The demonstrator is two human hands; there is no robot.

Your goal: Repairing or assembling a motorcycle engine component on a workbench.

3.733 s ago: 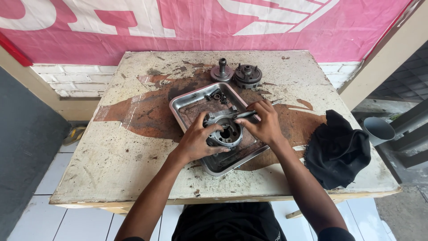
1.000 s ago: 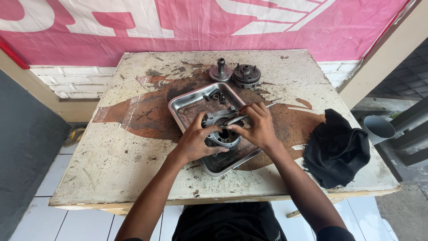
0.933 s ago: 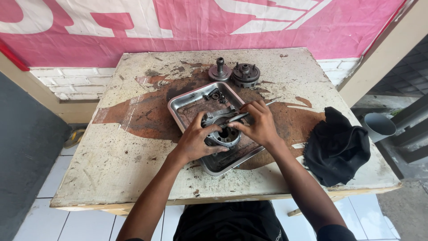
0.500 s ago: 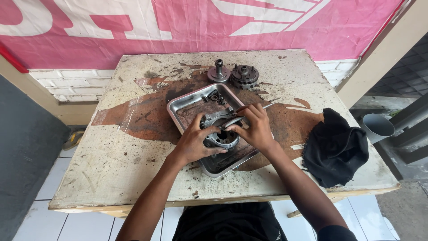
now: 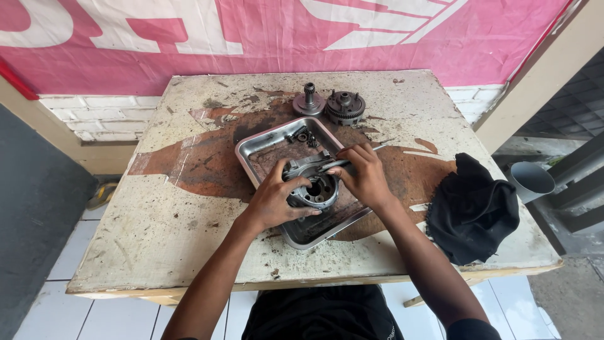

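Bench: worn wooden bench [image 5: 157,233] with peeling paint, pink banner [image 5: 189,31] behind.
Tray: steel tray [image 5: 261,148] at centre.
Round part: grey round metal part [image 5: 313,187] in the tray.
Left hand: left hand [image 5: 277,201] curled around the part's 9 o'clock side.
Right hand: right hand [image 5: 365,176] closed on a thin metal tool [image 5: 343,162] at 2 o'clock.
Other: two gear pieces [image 5: 328,106] at 12 o'clock; black cloth [image 5: 475,211] at 3 o'clock.
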